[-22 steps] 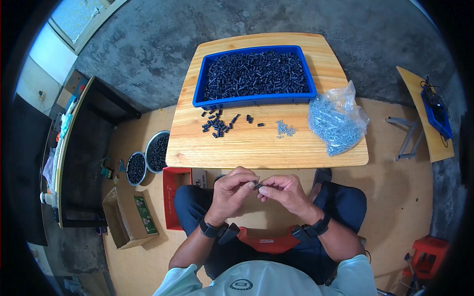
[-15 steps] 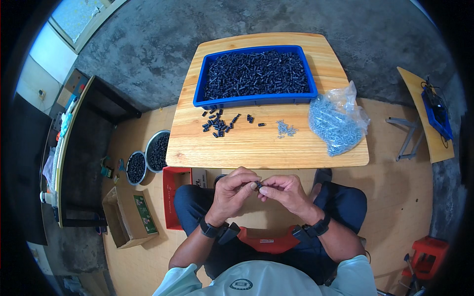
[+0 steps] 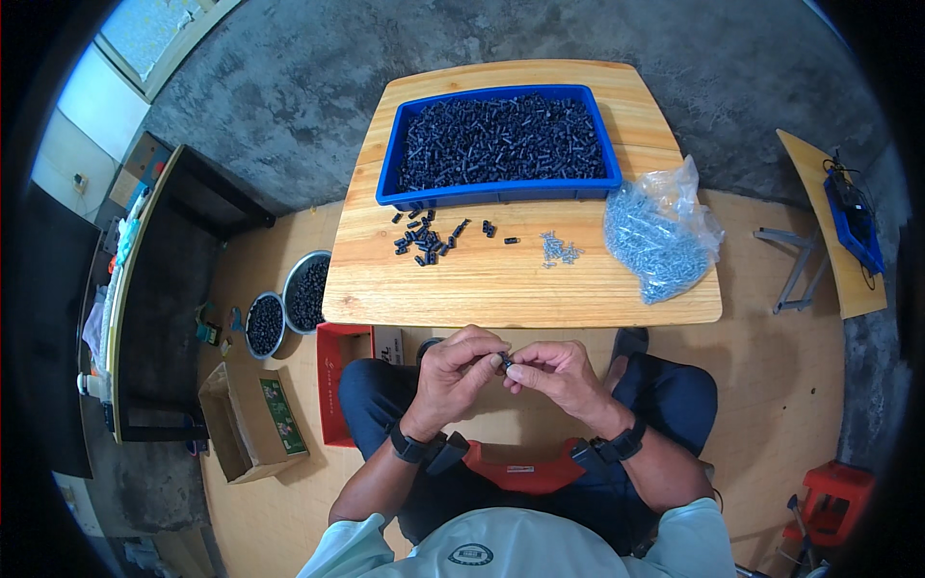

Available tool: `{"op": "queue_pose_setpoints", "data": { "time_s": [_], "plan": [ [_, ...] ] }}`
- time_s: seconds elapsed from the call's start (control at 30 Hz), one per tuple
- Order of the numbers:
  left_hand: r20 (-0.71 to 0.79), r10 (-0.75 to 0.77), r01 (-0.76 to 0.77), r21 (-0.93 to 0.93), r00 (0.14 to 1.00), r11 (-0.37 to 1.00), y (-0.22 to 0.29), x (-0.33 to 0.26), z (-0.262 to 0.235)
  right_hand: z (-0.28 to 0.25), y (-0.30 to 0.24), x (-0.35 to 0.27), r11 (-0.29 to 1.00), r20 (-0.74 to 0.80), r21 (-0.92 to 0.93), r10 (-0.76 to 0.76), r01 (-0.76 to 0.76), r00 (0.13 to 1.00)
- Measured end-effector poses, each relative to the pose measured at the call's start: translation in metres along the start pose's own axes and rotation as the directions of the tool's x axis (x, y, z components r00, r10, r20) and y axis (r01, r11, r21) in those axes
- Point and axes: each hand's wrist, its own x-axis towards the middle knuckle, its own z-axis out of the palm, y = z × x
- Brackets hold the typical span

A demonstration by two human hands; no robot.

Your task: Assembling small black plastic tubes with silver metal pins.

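Just off the table's near edge, my left hand [image 3: 457,371] and my right hand [image 3: 554,374] meet fingertip to fingertip. Pinched between them is a small black plastic part [image 3: 506,361], mostly covered by fingers and thumbs. Beyond my hands, loose black plastic parts [image 3: 424,239] lie scattered on the wooden table [image 3: 434,303]. A small pile of silver screws [image 3: 559,250] sits to their right. A clear plastic bag [image 3: 655,241] full of similar screws rests at the table's right side. At the back stands a blue tray [image 3: 501,196] heaped with black parts.
Two metal basins [image 3: 279,332] of black parts stand on the floor at left. Nearer are a red box [image 3: 337,395] and an open cardboard box [image 3: 252,433]. A black-framed table [image 3: 145,289] stands far left, a red stool [image 3: 831,501] at lower right.
Both hands keep almost the same place and pinch on the small part. The view has shifted very slightly; nothing on the table has visibly moved.
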Motion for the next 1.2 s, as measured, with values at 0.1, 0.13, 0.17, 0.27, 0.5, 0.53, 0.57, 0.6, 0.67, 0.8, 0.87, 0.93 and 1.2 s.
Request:
{"op": "queue_pose_setpoints", "data": {
  "time_s": [0.1,0.13,0.17,0.27,0.5,0.53,0.57,0.6,0.67,0.8,0.87,0.93,1.2],
  "plan": [
    [-0.002,0.034,-0.034,0.019,0.999,0.999,0.000,0.001,0.000,0.000,0.001,0.000,1.000,-0.004,-0.007,-0.008,0.008,1.000],
    [0.002,0.041,-0.041,0.052,0.999,0.998,0.001,0.001,0.000,-0.001,0.002,0.000,1.000,-0.007,-0.012,-0.006,0.006,1.000],
    [0.005,0.047,-0.048,0.085,0.999,0.995,0.002,0.001,0.000,-0.001,0.003,0.000,1.000,-0.006,-0.012,-0.005,0.005,1.000],
    [-0.006,0.101,-0.099,0.127,0.995,0.987,0.000,0.003,0.002,0.000,0.005,0.000,1.000,-0.021,-0.004,0.007,-0.007,1.000],
    [-0.009,0.089,-0.087,0.159,0.996,0.983,0.001,0.001,0.001,0.003,0.004,-0.002,0.998,-0.058,-0.066,0.010,-0.014,0.998],
    [0.006,0.100,-0.100,0.175,0.995,0.980,0.001,0.002,0.000,0.005,0.003,-0.002,0.991,-0.081,-0.132,-0.002,-0.009,0.997],
    [0.022,0.111,-0.114,0.189,0.994,0.975,0.002,0.002,-0.001,0.004,0.005,-0.003,0.991,-0.080,-0.133,0.000,-0.010,0.997],
    [0.021,0.111,-0.113,0.188,0.994,0.976,0.003,0.003,-0.001,0.004,0.007,-0.004,0.982,-0.098,-0.188,-0.020,0.002,0.995],
    [0.031,0.144,-0.147,0.241,0.989,0.959,0.003,0.003,-0.002,0.004,0.008,-0.005,0.970,-0.114,-0.243,-0.039,0.010,0.993],
    [0.023,0.177,-0.177,0.257,0.984,0.950,-0.002,0.000,0.000,0.005,0.011,-0.004,0.961,-0.129,-0.275,-0.069,0.031,0.989],
    [-0.006,0.184,-0.178,0.237,0.983,0.955,-0.004,-0.001,0.003,0.005,0.011,-0.004,0.957,-0.129,-0.290,-0.063,0.023,0.990],
    [-0.020,0.181,-0.172,0.236,0.983,0.956,-0.006,-0.003,0.005,0.006,0.009,-0.003,0.978,-0.135,-0.205,-0.049,0.021,0.990],
    [-0.054,0.184,-0.169,0.208,0.981,0.963,-0.009,-0.007,0.012,0.004,0.011,-0.004,0.990,-0.118,-0.143,-0.023,0.006,0.993]
  ]
}}
